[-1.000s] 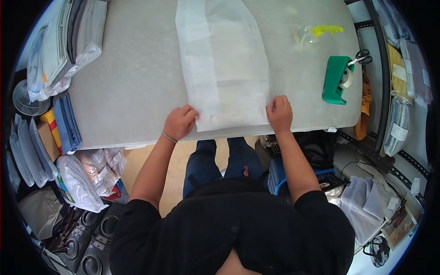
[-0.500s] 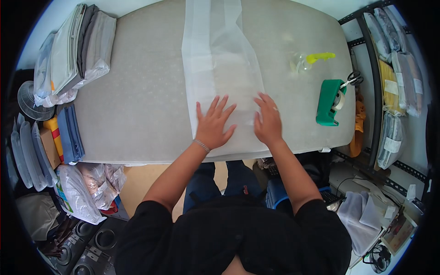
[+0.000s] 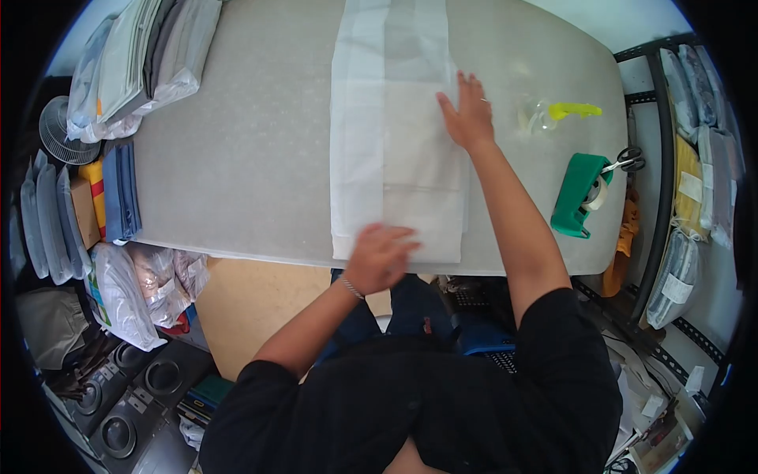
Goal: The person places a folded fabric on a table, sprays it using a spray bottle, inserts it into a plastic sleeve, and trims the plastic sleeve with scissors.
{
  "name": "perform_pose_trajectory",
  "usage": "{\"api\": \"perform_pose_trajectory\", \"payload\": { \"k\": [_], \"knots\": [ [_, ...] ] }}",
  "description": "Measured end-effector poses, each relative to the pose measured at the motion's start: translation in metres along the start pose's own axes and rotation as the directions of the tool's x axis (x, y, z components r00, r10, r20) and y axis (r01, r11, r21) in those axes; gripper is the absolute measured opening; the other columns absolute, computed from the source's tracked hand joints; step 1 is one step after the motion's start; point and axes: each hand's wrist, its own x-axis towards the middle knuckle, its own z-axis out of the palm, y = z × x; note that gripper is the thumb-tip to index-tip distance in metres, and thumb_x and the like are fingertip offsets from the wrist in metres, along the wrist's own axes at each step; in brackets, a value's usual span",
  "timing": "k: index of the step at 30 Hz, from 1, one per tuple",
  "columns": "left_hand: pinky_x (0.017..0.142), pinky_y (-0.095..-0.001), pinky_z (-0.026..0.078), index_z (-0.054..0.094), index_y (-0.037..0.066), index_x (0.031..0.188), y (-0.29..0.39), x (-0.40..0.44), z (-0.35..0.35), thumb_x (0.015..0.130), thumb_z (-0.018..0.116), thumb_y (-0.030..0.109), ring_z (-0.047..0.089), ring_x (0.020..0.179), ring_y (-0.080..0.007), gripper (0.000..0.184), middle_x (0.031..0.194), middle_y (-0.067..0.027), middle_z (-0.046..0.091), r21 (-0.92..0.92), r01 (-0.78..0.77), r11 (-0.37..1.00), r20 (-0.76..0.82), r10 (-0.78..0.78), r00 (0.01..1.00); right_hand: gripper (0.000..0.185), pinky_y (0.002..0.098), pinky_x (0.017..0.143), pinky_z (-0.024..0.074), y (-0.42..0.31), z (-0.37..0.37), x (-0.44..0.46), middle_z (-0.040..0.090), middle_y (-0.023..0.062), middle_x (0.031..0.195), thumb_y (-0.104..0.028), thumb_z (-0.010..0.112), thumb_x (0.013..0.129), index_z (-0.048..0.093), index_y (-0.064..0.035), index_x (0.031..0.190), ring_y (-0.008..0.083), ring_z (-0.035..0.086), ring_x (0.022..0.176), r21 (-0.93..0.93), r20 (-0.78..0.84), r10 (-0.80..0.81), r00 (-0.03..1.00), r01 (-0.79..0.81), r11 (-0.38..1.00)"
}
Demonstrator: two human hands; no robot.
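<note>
A long, flat, whitish translucent sheet or bag [image 3: 359,150] lies on the grey table [image 3: 253,158], running from the near edge to beyond the top of the view. A beige layer shows through its right part. My left hand [image 3: 380,257] is over its near end, slightly blurred, with the fingers apart and nothing held; whether it touches is unclear. Farther up, my right hand [image 3: 470,117] lies at the sheet's right edge, fingers spread and holding nothing.
On the table's right are a green tape dispenser [image 3: 575,193], scissors [image 3: 628,160] and a clear bottle with a yellow-green spray head [image 3: 575,110]. Stacked packed fabrics [image 3: 146,59] and a fan [image 3: 67,130] are at the left. A rack [image 3: 663,189] with bagged items borders the right.
My right hand has moved up along the sheet's right edge; my left hand has moved down to the near end. The sheet lies flatter and straighter. Earlier, both hands pinched its near corners.
</note>
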Motion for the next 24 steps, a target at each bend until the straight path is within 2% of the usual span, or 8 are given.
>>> {"api": "perform_pose_trajectory", "payload": {
  "k": [2,3,4,6,9,11,20,24],
  "knots": [
    [0.091,-0.043,0.044,0.061,0.007,0.113,-0.018,-0.024,-0.018,0.073,0.057,-0.004,0.059,0.105,-0.0311,0.041,0.113,-0.0137,0.062,-0.011,0.202,0.979,-0.426,-0.187,0.885,0.048,0.0461,0.105,0.0378,0.016,-0.018,-0.052,0.05,0.0163,0.138,-0.03,0.059,0.095,0.049,-0.0061,0.135,0.0306,0.047,0.128,0.322,-0.349,-0.213,0.913,0.33,0.887],
    [0.09,-0.0416,0.045,0.06,0.005,0.111,-0.028,-0.033,-0.029,0.074,0.056,-0.004,0.06,0.104,-0.0308,0.038,0.11,-0.0125,0.063,-0.04,0.365,0.93,-0.495,-0.336,0.801,0.039,0.0403,0.094,0.0425,0.018,-0.024,-0.091,0.056,0.014,0.124,-0.023,0.059,0.095,0.052,-0.0038,0.128,0.027,0.053,0.115,0.498,-0.281,-0.084,0.956,0.22,0.839],
    [0.085,-0.0366,0.049,0.06,0.004,0.112,-0.031,-0.04,-0.041,0.077,0.059,0.0,0.063,0.097,-0.0266,0.035,0.11,-0.0114,0.063,-0.16,0.555,0.817,-0.393,-0.568,0.723,0.03,0.0344,0.084,0.0472,0.02,-0.03,-0.132,0.061,0.0116,0.11,-0.016,0.06,0.094,0.056,-0.0014,0.12,0.0235,0.06,0.101,0.649,-0.193,0.036,0.981,0.1,0.754],
    [0.075,-0.0315,0.052,0.06,0.005,0.113,-0.047,-0.059,-0.05,0.079,0.063,0.005,0.066,0.084,-0.0202,0.034,0.103,-0.0092,0.065,-0.135,0.622,0.771,-0.174,-0.636,0.752,0.01,0.0223,0.068,0.0443,0.026,-0.013,-0.221,0.057,0.0021,0.085,-0.01,0.053,0.097,0.055,-0.0015,0.103,0.0087,0.053,0.073,0.902,-0.077,0.166,0.983,-0.003,0.431],
    [0.065,-0.0297,0.052,0.061,0.007,0.112,-0.066,-0.074,-0.048,0.08,0.066,0.008,0.066,0.072,-0.0167,0.032,0.091,-0.0048,0.067,-0.104,0.564,0.82,-0.062,-0.571,0.819,0.015,0.0248,0.065,0.051,0.001,0.001,-0.327,0.057,0.0049,0.095,-0.012,0.054,0.097,0.048,-0.0049,0.109,0.0103,0.058,0.079,0.846,0.446,0.475,0.759,-0.531,0.055],
    [0.063,-0.0307,0.052,0.061,0.009,0.109,-0.068,-0.069,-0.052,0.081,0.066,0.009,0.066,0.07,-0.0174,0.029,0.085,-0.0034,0.067,-0.057,0.567,0.821,-0.026,-0.569,0.822,0.022,0.0311,0.077,0.0532,-0.023,0.005,-0.349,0.059,0.0086,0.109,-0.014,0.055,0.097,0.047,-0.0053,0.116,0.0158,0.061,0.094,0.688,0.697,0.486,0.527,-0.682,-0.248],
    [0.058,-0.036,0.052,0.063,0.01,0.094,-0.083,-0.056,-0.045,0.082,0.065,0.015,0.066,0.065,-0.0242,0.013,0.073,-0.0058,0.066,0.149,0.473,0.868,-0.106,-0.462,0.881,0.024,0.0394,0.099,0.0433,-0.086,0.047,-0.321,0.061,0.0051,0.113,-0.022,0.062,0.095,0.055,-0.01,0.114,0.0188,0.059,0.106,0.57,0.772,0.284,0.569,-0.421,-0.706],
    [0.056,-0.0418,0.049,0.057,0.007,0.086,-0.083,-0.053,-0.047,0.085,0.056,0.011,0.063,0.063,-0.0336,0.004,0.069,-0.0118,0.063,0.159,0.437,0.886,-0.097,-0.426,0.9,0.016,0.0382,0.097,0.0441,-0.104,0.039,-0.309,0.061,-0.0006,0.1,-0.016,0.063,0.092,0.058,-0.0123,0.107,0.0148,0.057,0.096,0.666,0.707,0.415,0.573,-0.339,-0.665]
  ]
}}
